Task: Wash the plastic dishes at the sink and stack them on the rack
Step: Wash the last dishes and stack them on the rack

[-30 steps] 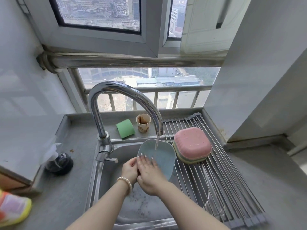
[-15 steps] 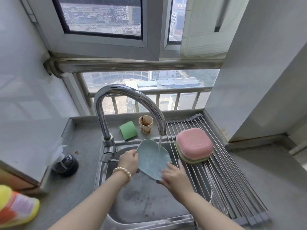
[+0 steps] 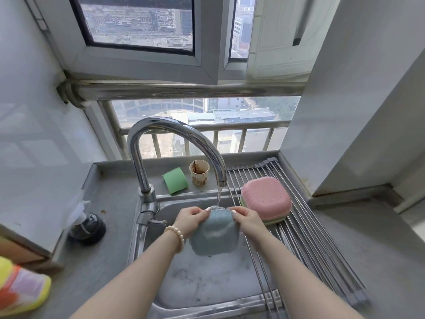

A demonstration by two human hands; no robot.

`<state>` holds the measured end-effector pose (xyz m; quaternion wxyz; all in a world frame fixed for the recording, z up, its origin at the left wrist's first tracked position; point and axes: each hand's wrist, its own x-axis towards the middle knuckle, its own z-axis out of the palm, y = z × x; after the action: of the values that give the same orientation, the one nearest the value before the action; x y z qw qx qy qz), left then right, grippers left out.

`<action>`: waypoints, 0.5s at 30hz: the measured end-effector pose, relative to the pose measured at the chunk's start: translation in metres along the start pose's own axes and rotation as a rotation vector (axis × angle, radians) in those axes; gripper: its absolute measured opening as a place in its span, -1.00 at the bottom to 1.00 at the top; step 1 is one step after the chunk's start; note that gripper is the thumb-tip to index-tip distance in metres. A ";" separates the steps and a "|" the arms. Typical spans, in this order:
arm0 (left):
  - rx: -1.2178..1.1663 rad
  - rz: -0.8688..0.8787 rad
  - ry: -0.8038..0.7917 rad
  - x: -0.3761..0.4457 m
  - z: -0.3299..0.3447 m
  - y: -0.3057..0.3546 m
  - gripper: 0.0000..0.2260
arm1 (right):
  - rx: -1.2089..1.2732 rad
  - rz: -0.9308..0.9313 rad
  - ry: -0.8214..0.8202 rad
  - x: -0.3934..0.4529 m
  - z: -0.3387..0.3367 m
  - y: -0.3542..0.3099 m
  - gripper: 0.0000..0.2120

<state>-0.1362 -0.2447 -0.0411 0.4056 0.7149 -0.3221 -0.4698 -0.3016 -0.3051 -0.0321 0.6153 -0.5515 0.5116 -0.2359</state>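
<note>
Rinsing of the blue dish point(image 3: 215, 236) under the tap point(image 3: 181, 143). Half a second earlier the dish stood on edge with its hollow side turned to the stream, the left hand at its left rim and the right hand low at its near right edge; it has since been turned so that its ribbed back faces the viewer. The left hand point(image 3: 189, 218) now grips the top left corner and the right hand point(image 3: 247, 218) grips the top right corner, fingers curled over the far edge, while the water point(image 3: 219, 198) falls on the top rim between them. The dish hangs over the sink point(image 3: 207, 282), clear of the basin floor. To the right, a stack of dishes point(image 3: 265, 200) with a pink one uppermost lies upturned on the rack point(image 3: 305, 245). The turning suggests that the rinse of this dish is near its end; its transfer to the stack is the likely next step.
</note>
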 end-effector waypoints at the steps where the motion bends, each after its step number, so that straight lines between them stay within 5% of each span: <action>1: -0.068 -0.060 -0.011 0.000 -0.001 -0.001 -0.72 | -0.069 -0.061 -0.014 0.000 0.002 -0.011 -0.75; 8: -0.243 -0.195 0.038 -0.003 0.003 -0.005 -0.77 | 0.013 -0.439 -0.170 -0.028 0.013 -0.103 -0.53; 15: -0.290 -0.205 0.033 -0.012 -0.002 -0.003 -0.84 | -0.089 -0.534 -0.205 -0.041 0.014 -0.105 -0.60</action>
<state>-0.1380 -0.2324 -0.0381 0.4598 0.6856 -0.1697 -0.5382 -0.2755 -0.2936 0.0774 0.5551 -0.7141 0.2934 -0.3097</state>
